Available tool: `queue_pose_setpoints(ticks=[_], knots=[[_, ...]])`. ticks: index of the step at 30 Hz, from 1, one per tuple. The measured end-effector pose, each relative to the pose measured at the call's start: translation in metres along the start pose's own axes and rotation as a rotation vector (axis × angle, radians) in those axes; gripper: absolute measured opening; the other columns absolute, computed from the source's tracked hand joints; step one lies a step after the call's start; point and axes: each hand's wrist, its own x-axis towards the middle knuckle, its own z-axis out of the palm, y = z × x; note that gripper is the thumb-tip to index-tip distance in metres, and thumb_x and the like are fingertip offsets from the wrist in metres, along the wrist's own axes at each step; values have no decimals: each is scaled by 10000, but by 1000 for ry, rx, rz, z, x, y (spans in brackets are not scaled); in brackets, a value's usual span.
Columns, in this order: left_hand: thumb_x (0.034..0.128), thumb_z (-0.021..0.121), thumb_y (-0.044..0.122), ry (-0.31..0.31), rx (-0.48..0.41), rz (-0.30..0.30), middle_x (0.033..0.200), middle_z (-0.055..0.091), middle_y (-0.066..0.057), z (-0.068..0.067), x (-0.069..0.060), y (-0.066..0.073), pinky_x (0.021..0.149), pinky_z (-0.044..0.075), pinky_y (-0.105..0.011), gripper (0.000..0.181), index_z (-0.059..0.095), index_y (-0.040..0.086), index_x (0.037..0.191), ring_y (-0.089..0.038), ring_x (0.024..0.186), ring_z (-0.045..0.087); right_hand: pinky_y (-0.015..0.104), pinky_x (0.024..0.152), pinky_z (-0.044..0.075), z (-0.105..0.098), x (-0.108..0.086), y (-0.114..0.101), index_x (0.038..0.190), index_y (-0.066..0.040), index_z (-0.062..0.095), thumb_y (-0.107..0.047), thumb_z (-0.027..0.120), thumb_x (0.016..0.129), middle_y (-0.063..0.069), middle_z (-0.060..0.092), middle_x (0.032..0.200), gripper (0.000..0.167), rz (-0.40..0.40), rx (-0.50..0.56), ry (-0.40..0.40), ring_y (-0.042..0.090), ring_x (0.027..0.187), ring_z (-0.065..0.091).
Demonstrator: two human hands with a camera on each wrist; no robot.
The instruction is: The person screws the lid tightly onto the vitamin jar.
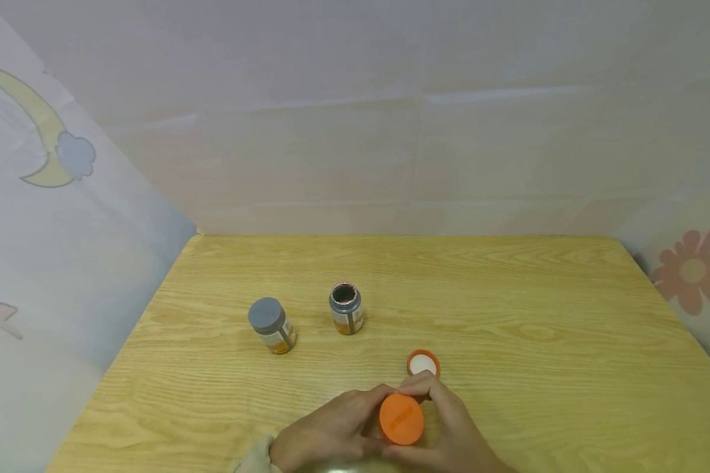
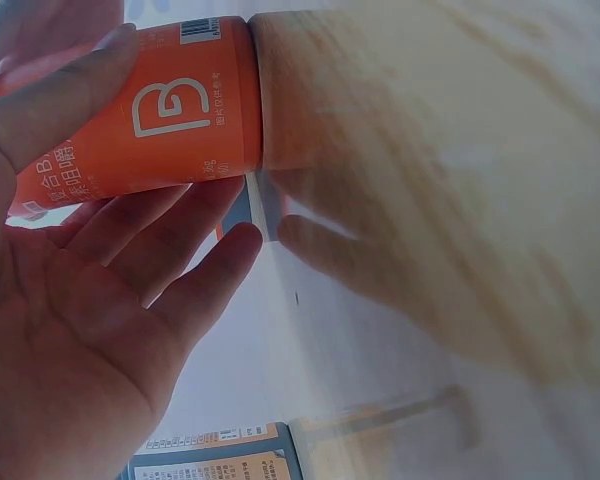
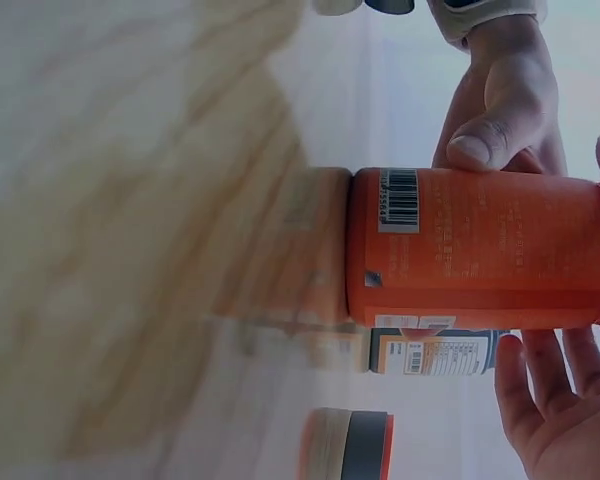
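An orange supplement bottle [image 1: 401, 420] with an orange lid stands upright on the table, between both hands. My left hand [image 1: 331, 427] holds its side, the thumb on one face and the fingers around the other, as the left wrist view shows. Curved round the upper part near the lid is my right hand [image 1: 449, 427]; the bottle's top hides part of its grip. Printed lettering and a barcode show on the bottle's body [image 3: 480, 245]. Just beyond the right fingers, an upturned lid [image 1: 423, 363] with an orange rim and white inside lies on the table.
Farther back stands an uncapped grey bottle [image 1: 346, 318] with a ragged foil edge round its mouth. To its left is a grey bottle with its lid on [image 1: 272, 325]. Printed sheets [image 1: 420, 131] enclose the wood-grain table [image 1: 538, 341] at the back and sides.
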Motion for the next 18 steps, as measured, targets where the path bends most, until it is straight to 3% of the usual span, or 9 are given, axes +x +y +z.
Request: queue_pose_setpoints(ticks=[3, 9, 18], knots=[[908, 722, 320, 19, 33, 26, 1190, 641, 162, 0, 0, 0, 877, 481, -146, 491, 485, 273, 1336, 71, 1004, 553, 166, 884, 467, -1, 0, -1, 1232, -48, 545, -213, 920, 689, 10, 640, 1130, 680, 19, -45, -18, 73, 988, 590], [915, 709, 352, 15, 11, 20, 1218, 625, 188, 0, -1, 1, 901, 482, -152, 559, 430, 321, 1398, 84, 1034, 551, 135, 1038, 404, -9, 0, 0, 1324, -11, 562, -214, 863, 768, 57, 651, 1249, 663, -93, -94, -81, 112, 1151, 598], [924, 688, 390, -4, -3, -38, 1197, 613, 207, 1, -1, 0, 862, 483, -158, 507, 453, 353, 1372, 78, 994, 543, 159, 940, 451, -4, 0, 2, 1249, 29, 567, -161, 895, 720, 71, 669, 1168, 651, -105, -5, -23, 117, 1063, 617]])
